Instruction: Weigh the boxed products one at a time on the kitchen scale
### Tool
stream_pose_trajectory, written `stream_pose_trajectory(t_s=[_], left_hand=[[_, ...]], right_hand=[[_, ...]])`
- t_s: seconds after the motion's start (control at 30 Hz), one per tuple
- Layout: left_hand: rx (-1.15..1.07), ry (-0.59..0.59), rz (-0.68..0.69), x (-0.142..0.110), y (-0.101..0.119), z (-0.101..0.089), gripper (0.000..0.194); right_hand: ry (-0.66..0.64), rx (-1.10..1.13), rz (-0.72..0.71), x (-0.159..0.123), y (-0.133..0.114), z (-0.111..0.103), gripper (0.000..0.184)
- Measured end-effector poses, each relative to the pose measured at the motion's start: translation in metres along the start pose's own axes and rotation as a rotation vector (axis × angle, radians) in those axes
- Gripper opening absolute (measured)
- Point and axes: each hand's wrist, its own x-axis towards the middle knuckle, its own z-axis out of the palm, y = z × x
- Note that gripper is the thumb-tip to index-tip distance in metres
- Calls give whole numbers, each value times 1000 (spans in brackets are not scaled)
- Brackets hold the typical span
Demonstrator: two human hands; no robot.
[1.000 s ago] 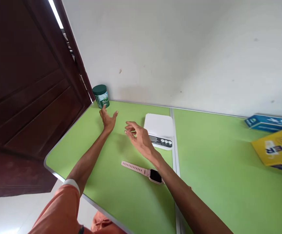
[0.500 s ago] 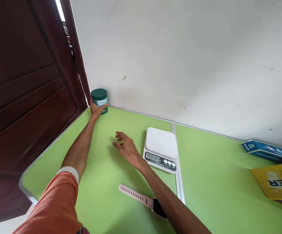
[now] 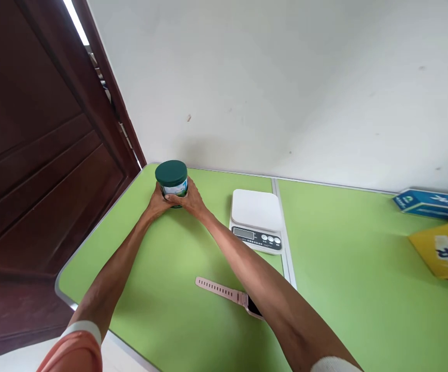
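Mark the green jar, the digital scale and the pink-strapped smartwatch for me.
Green jar (image 3: 172,179), head view: on its lid.
Digital scale (image 3: 256,216), head view: on its white weighing platform.
Pink-strapped smartwatch (image 3: 227,293), head view: on its strap.

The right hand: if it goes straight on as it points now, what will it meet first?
The green jar, which the right hand grips; beyond it, perhaps the door frame, but depth is unclear.

My feed shows the surface (image 3: 348,289) carrying a scale (image 3: 255,213), a watch (image 3: 227,294) before it, blue box (image 3: 433,203) and yellow box (image 3: 446,243) to its right.
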Motion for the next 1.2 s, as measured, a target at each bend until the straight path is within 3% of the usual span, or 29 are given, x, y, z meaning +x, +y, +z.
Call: stream_pose_trajectory(t_s=[0.17, 0.3, 0.4, 0.53, 0.7, 0.97, 1.2], left_hand=[[47, 68, -47, -20, 11, 17, 88], [39, 8, 81, -28, 48, 45, 93], [6, -77, 174, -30, 82, 77, 99], [-44, -181, 223, -33, 108, 129, 98], [-36, -277, 181, -40, 109, 177, 93], [-11, -328, 154, -36, 102, 191, 93], [-122, -389, 162, -43, 100, 176, 111]], right_hand=[[15, -27, 85, -30, -23, -26, 87], [123, -56, 55, -60, -46, -71, 93], [216, -79, 17, -82, -56, -114, 92], [347, -139, 41, -110, -50, -162, 98], [420, -171, 124, -131, -25, -194, 92], [446, -106, 135, -132, -9, -201, 93], [439, -90, 148, -148, 2, -206, 114]])
